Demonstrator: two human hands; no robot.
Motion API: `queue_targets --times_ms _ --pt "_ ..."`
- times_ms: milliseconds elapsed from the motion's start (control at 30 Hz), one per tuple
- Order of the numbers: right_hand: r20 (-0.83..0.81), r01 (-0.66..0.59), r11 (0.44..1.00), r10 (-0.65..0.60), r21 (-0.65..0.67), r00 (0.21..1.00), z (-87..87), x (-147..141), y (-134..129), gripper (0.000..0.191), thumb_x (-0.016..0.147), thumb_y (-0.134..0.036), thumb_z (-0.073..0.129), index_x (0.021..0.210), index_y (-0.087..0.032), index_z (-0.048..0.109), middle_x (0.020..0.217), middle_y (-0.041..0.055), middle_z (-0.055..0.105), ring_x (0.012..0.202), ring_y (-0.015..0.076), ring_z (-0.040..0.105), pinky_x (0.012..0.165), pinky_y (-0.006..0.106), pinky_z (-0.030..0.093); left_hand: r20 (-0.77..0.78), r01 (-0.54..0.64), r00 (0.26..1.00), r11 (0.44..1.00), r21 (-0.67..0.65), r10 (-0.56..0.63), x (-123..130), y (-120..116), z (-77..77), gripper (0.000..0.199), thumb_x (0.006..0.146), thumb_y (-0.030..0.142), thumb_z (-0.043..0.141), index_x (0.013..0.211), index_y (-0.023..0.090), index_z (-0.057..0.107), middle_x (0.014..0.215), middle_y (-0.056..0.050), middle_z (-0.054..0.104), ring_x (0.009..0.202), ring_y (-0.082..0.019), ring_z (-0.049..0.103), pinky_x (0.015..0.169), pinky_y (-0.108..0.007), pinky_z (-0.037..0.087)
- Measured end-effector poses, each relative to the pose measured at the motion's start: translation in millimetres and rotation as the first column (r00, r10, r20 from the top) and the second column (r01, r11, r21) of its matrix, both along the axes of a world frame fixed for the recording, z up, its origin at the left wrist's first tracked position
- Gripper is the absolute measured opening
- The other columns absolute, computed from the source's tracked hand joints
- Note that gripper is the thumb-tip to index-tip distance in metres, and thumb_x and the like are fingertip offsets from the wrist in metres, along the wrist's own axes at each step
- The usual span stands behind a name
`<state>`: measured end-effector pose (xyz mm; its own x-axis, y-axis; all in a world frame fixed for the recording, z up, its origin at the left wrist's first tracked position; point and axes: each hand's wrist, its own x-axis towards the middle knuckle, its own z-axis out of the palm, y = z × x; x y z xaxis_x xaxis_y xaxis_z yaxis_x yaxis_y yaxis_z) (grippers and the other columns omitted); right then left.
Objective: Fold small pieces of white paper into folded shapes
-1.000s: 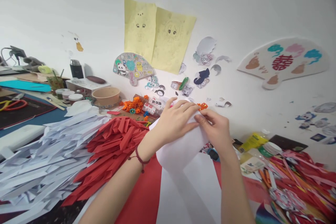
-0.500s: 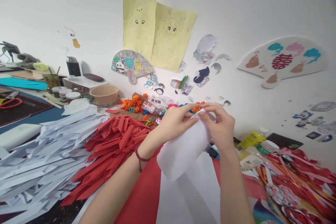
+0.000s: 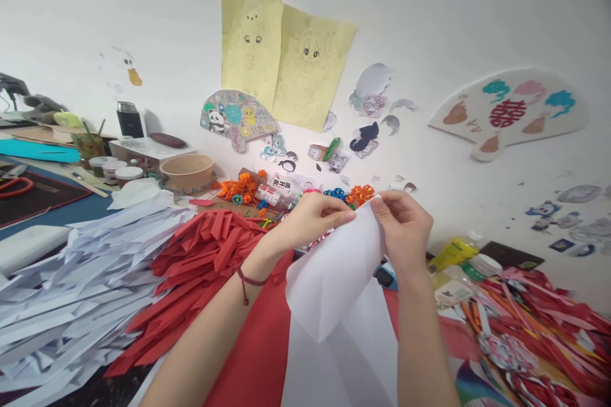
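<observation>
A sheet of white paper point(image 3: 334, 267), curved and lightly creased, is held up in the air between both hands. My left hand point(image 3: 317, 216) pinches its upper left edge, fingers closed. At the top corner my right hand point(image 3: 405, 219) grips the paper between thumb and fingers. Below it lie a flat white sheet point(image 3: 310, 369) and, to its left, red paper point(image 3: 251, 356). Folded red paper strips point(image 3: 205, 261) are heaped beside my left forearm. Farther left spreads a larger pile of folded white paper strips point(image 3: 90, 286).
Orange flower crafts point(image 3: 233, 189), a round tan tub point(image 3: 187, 168) and lidded jars point(image 3: 128, 175) line the wall. Red scissors point(image 3: 16, 186) lie far left. A yellow bottle point(image 3: 456, 251) and red and pink ribbons point(image 3: 554, 318) sit on the right.
My hands have moved apart along the paper's top edge, the left going down-left and the right slightly rightward. The sheet's lower corner hangs a little lower, and a crease shows there.
</observation>
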<state>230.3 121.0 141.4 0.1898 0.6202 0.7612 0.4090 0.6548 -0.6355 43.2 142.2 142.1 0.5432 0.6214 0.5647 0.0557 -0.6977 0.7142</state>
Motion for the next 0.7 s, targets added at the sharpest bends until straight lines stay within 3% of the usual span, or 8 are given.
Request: queue_targets --times_ms 267,433,567,700 --pt "0.017 0.021 1.0 -0.021 0.014 1.0 0.8 -0.1 -0.7 0.019 0.08 -0.038 0.068 0.079 -0.019 0.063 0.076 0.002 0.064 0.072 0.0181 0.06 0.069 0.03 0.048 0.006 -0.046 0.999 0.999 -0.005 0.046 3.2 -1.2 -0.9 0.028 0.086 0.039 0.056 0.081 0.014 0.069 0.07 -0.001 0.064 0.064 -0.011 0.054 0.062 -0.021 0.043" --pt "0.006 0.048 0.998 -0.049 0.039 0.999 1.3 -2.2 -1.0 0.018 0.08 -0.036 0.069 0.079 -0.019 0.064 0.076 0.0021 0.064 0.073 0.0179 0.06 0.07 0.03 0.047 -0.028 -0.19 0.981 0.977 0.099 0.193 4.8 -8.1 2.3 0.024 0.086 0.036 0.057 0.078 0.017 0.069 0.069 -0.001 0.068 0.064 -0.012 0.058 0.063 -0.022 0.042" --pt "-0.01 0.076 0.995 -0.075 0.07 0.997 1.8 -4.8 -1.5 0.018 0.079 -0.036 0.069 0.078 -0.019 0.064 0.075 0.0022 0.063 0.073 0.0182 0.06 0.071 0.03 0.047 -0.047 -0.341 0.932 0.916 0.213 0.358 6.9 -13.2 3.2 0.023 0.087 0.035 0.056 0.079 0.02 0.071 0.072 -0.001 0.07 0.069 -0.015 0.061 0.066 -0.025 0.043" --pt "-0.106 0.091 0.988 -0.077 0.124 0.991 0.0 -5.0 1.5 0.018 0.078 -0.034 0.07 0.079 -0.018 0.064 0.074 0.0016 0.062 0.07 0.0165 0.058 0.068 0.029 0.047 -0.044 -0.363 0.922 0.9 0.242 0.384 7.2 -16.7 4.0 0.02 0.087 0.034 0.056 0.084 0.022 0.072 0.075 0.0 0.072 0.072 -0.016 0.063 0.069 -0.025 0.044"
